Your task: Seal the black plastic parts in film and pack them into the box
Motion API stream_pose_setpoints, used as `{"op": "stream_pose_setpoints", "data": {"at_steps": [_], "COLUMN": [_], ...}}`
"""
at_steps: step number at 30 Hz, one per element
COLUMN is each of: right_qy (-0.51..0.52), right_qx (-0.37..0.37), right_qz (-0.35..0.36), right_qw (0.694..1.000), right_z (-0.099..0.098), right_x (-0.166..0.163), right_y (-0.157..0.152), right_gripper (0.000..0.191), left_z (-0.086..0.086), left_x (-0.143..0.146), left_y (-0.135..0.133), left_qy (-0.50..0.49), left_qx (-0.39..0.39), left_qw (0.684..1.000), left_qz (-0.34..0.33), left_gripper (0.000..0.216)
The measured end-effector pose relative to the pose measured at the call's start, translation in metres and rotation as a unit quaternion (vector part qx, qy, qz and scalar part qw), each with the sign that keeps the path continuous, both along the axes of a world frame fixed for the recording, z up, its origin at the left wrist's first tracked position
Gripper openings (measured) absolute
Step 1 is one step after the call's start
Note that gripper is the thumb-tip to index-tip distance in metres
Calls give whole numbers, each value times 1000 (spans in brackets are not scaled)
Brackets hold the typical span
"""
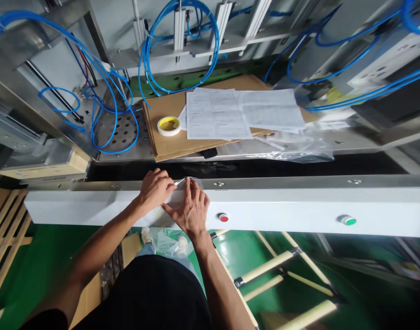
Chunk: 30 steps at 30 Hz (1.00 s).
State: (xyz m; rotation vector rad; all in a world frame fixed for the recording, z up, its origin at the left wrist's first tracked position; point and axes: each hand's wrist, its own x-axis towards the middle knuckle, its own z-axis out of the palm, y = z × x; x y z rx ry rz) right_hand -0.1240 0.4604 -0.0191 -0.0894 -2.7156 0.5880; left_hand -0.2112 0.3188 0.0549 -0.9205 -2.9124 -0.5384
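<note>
A piece of clear plastic that looks like a bag (176, 198) lies over the white front panel of the machine. Its upper edge is pinched between the thumb and fingers of my left hand (157, 189), where a bright folded edge shows. Just to the right, my right hand (191, 210) rests on the plastic with its fingers stretched out and its thumb spread toward the left hand. Whether anything is inside the plastic, I cannot tell.
Behind the dark slot (299, 167), printed sheets (217, 114) and a yellow-white tape roll (168, 126) lie on cardboard (165, 103). Blue hoses (146, 50) loop above. A red button (223, 217) and a green button (350, 221) sit on the panel. Below stands a tube frame (268, 267).
</note>
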Motion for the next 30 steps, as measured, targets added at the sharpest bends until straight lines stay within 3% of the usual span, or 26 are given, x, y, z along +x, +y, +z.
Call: {"op": "stream_pose_setpoints", "data": {"at_steps": [4, 9, 12, 15, 18, 21, 25, 30], "right_qy": [-4, -2, -2, 0, 6, 14, 7, -8], "right_qx": [-7, -10, -12, -13, -4, 22, 61, 86], "right_qz": [-7, -1, 3, 4, 5, 10, 24, 15], "right_qw": [1000, 1000, 1000, 1000, 1000, 1000, 998, 996], "right_z": [4, 6, 4, 1, -3, -4, -2, -3], "right_x": [-1, -1, 0, 1, 0, -1, -4, -5], "right_y": [-2, -3, -3, -3, -2, 2, 8, 11], "right_gripper": [109, 110, 108, 108, 107, 105, 107, 114], "left_z": [-5, -2, -3, -1, 2, -3, -28, -57], "left_x": [-14, -36, -49, -59, -55, -32, 4, 14], "left_y": [-7, -15, -19, -34, -61, -89, -116, -126], "left_qy": [-39, -148, -213, -159, -62, 17, 65, 44], "left_qx": [42, 51, 109, 140, 108, 120, 90, 72], "left_qw": [998, 987, 970, 976, 982, 988, 994, 996], "left_qz": [7, -45, -39, 57, 146, 98, -11, 30], "left_gripper": [22, 20, 18, 21, 27, 30, 32, 31]}}
